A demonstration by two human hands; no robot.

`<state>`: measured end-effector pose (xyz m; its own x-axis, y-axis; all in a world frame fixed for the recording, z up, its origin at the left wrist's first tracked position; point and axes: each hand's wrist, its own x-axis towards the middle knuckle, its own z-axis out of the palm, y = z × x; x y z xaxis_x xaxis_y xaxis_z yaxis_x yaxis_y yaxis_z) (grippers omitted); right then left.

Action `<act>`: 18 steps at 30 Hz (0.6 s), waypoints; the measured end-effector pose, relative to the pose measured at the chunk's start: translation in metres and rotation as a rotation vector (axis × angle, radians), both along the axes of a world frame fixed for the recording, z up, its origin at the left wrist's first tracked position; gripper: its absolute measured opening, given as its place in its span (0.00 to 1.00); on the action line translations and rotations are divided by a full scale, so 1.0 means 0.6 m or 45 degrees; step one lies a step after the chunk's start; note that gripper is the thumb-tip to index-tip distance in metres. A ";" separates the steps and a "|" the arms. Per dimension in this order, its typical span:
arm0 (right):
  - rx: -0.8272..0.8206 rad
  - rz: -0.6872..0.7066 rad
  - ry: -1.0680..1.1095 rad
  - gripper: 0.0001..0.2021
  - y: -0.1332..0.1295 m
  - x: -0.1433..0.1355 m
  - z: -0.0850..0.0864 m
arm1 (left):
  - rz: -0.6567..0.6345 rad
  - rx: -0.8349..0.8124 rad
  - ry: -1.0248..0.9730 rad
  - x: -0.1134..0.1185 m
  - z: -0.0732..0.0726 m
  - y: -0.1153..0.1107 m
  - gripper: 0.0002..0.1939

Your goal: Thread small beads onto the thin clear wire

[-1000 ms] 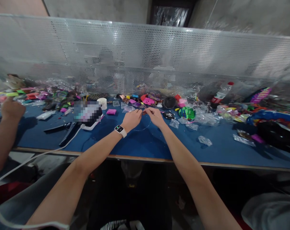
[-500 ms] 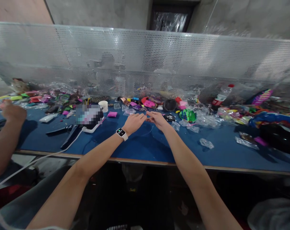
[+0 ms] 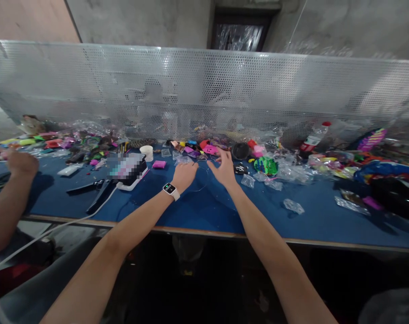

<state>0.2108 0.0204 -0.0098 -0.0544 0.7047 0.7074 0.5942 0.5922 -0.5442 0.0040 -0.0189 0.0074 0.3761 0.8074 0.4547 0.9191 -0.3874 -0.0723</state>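
My left hand (image 3: 185,175), with a watch (image 3: 170,191) on its wrist, is above the blue tabletop with its fingers closed. Something small and dark shows at its fingertips, too small to name. A fine pale thread (image 3: 201,186) curves between my hands; I cannot tell where its ends are. My right hand (image 3: 225,169) is to the right, thumb and fingers apart, with nothing visible in it. Just beyond its fingertips lies a pink piece of modelling clay or similar soft stuff (image 3: 210,149). A small pink packet (image 3: 159,164) lies left of my left hand.
A phone-like device (image 3: 130,168) on a white cable stands at left beside a dark folded strap (image 3: 99,195). Another person's hand (image 3: 22,163) works at far left. Colourful scraps, a green disc (image 3: 266,165), plastic wrappers (image 3: 293,206) and a bottle (image 3: 312,138) line the perforated screen (image 3: 191,94).
My hands have moved apart from nearly touching. The right hand has shifted slightly right and opened its fingers; the left has drawn back a little to the left. The view has tilted slightly.
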 end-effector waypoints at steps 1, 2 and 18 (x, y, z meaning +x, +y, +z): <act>0.029 0.089 -0.085 0.32 -0.005 -0.007 0.004 | -0.002 -0.008 0.008 0.000 0.001 -0.001 0.19; 0.051 0.165 -0.169 0.30 -0.009 -0.014 0.006 | -0.012 -0.012 0.021 0.000 0.003 -0.002 0.18; -0.225 0.478 -0.094 0.34 -0.015 -0.039 0.004 | -0.071 0.062 0.096 0.008 0.001 -0.006 0.16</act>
